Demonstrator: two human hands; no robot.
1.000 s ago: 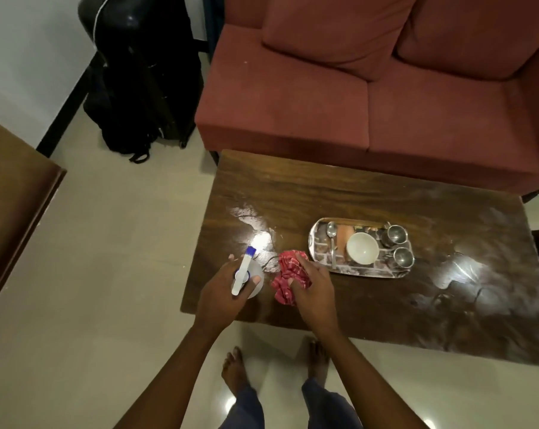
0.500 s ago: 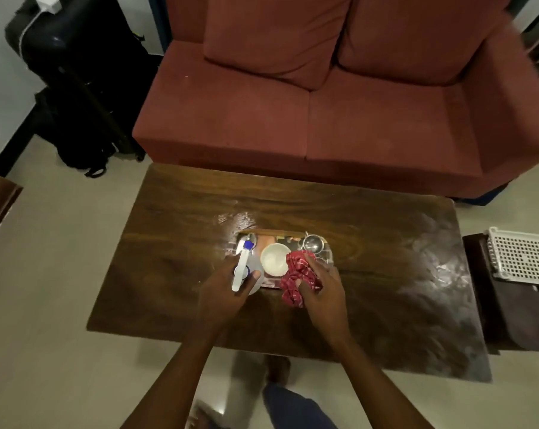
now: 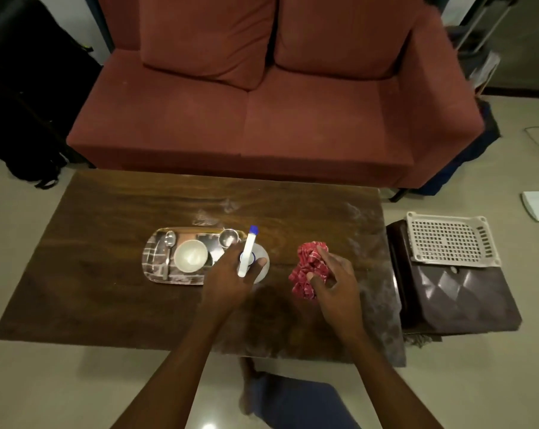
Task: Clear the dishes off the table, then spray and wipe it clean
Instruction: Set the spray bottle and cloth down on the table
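Head view: your left hand (image 3: 231,281) grips a spray bottle (image 3: 249,253) beside the steel tray (image 3: 152,264); your right hand (image 3: 334,284) clutches a crumpled red cloth (image 3: 308,267).

A rust-red sofa (image 3: 246,119) is standing well beyond the left grip (image 3: 231,278) and the right grip (image 3: 336,284), black luggage (image 3: 23,97) is sitting far on the left grip's side, a dark stool (image 3: 466,298) is carrying a white perforated tray (image 3: 447,239) outward of the right grip, and pale floor (image 3: 45,382) is gleaming.
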